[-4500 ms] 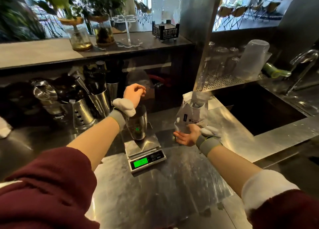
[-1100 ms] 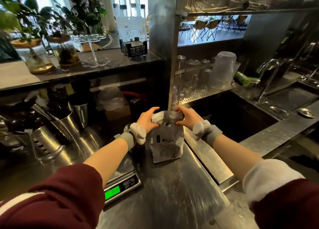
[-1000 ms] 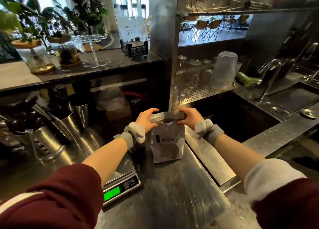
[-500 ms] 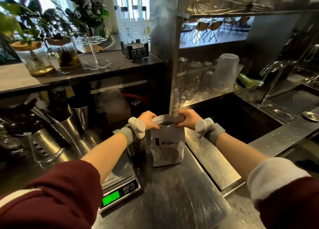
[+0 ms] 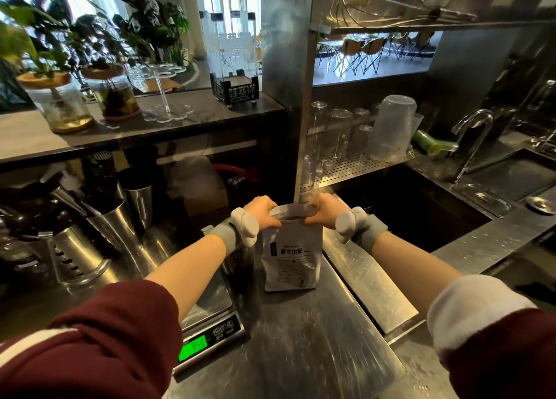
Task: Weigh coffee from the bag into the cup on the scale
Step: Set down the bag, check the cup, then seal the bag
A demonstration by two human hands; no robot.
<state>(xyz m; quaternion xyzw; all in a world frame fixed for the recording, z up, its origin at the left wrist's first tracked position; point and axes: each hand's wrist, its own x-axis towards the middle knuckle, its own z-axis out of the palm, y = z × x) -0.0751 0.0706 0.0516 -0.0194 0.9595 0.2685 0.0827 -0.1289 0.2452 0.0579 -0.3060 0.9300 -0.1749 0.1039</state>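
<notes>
Standing upright on a steel counter (image 5: 301, 347), a pale grey coffee bag (image 5: 290, 254) with dark printed lettering is being held at its top edge by both hands of a person seen from their own head height. The left hand (image 5: 262, 211) is pinching the bag's left top corner, its grip clamped on the bag's rim, and the right hand (image 5: 321, 209) is doing the same at the right top corner, grip likewise closed on the bag. Both forearms are reaching forward out of dark red sleeves, and each wrist is wearing a grey band with a white rounded pod. Just left of the bag, a shiny metal cup (image 5: 237, 259) is sitting on a digital scale (image 5: 210, 329), partly hidden behind the left wrist; whether anything is inside it cannot be told. The scale's green display is glowing at the near edge, its digits too blurred to read surely. Further left, metal canisters (image 5: 120, 218) holding utensils are standing on the counter. To the right, a dark sink (image 5: 421, 218) is lying beside the bag, with upturned glasses (image 5: 340, 134) draining on a perforated shelf behind it and a curved tap (image 5: 472, 140) further right. Above, potted plants (image 5: 60, 68) are lining a higher ledge
</notes>
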